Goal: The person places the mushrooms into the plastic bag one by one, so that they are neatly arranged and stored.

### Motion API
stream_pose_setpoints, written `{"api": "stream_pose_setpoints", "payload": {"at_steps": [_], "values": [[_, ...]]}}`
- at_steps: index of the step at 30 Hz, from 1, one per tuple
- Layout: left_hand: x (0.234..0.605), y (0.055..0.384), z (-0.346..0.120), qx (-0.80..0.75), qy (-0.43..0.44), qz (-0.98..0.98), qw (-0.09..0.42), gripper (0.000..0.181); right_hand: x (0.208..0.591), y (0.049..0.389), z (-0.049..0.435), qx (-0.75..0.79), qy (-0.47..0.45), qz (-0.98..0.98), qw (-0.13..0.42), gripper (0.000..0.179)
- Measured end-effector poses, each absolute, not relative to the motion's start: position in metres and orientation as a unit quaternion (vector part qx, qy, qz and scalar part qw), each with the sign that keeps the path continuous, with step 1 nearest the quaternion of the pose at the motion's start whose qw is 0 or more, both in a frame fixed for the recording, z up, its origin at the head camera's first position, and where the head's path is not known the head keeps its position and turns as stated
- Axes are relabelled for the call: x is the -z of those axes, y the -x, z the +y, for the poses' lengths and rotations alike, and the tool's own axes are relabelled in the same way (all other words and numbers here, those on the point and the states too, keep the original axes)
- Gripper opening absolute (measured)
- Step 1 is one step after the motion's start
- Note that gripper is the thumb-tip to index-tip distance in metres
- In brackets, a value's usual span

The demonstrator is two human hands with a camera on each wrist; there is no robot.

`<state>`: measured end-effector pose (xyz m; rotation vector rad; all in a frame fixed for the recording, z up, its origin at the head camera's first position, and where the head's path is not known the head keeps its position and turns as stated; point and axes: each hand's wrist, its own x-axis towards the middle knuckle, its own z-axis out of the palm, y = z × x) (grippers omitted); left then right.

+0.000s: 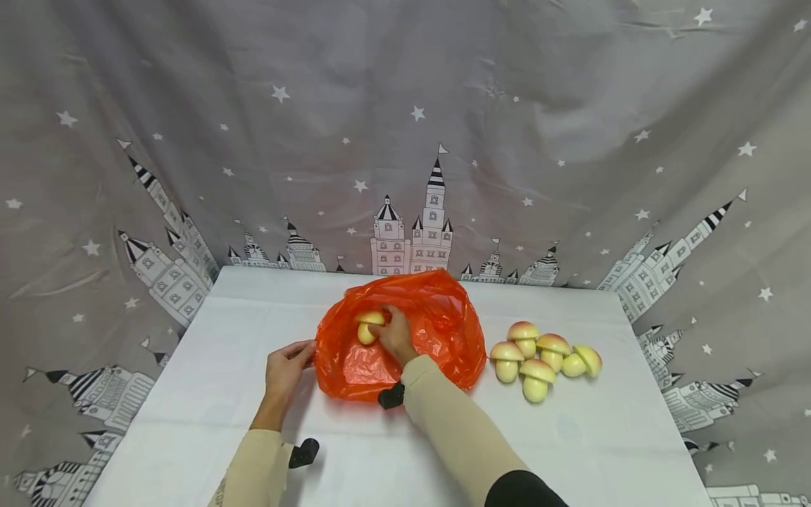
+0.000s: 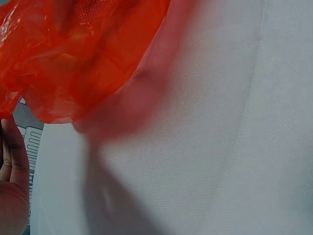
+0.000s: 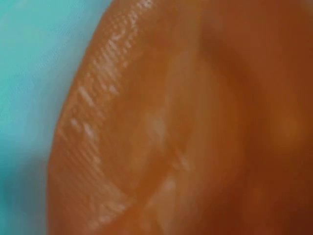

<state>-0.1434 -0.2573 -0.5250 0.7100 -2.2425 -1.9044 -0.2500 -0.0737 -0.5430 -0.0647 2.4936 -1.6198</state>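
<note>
A red plastic bag (image 1: 443,345) lies with its mouth spread wide on the white table. My right hand (image 1: 398,336) reaches inside it and holds a toy mushroom (image 1: 367,334) with a yellow cap and pale stem. At the bag's left rim, my left hand (image 1: 285,370) pinches the plastic between thumb and fingers. In the left wrist view the bag (image 2: 98,58) hangs above the cloth, and part of the left hand (image 2: 12,176) shows at the left edge. Blurred bag plastic (image 3: 107,122) fills most of the right wrist view, hiding the right hand there.
Right of the bag, several more toy mushrooms (image 1: 537,380) with yellow-and-red caps stand or lie in a cluster on the white table (image 1: 608,436). Behind the table hangs a grey curtain (image 1: 507,141) printed with castles and stars.
</note>
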Motion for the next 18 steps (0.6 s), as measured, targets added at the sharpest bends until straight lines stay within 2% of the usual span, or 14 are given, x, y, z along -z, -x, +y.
{"api": "stream_pose_setpoints", "payload": {"at_steps": [18], "values": [[0.523,0.144,-0.256,0.609,-0.238,-0.754,0.053,0.039,0.512,0.242,-0.043,0.544,0.070,0.826,0.132,0.055]]}}
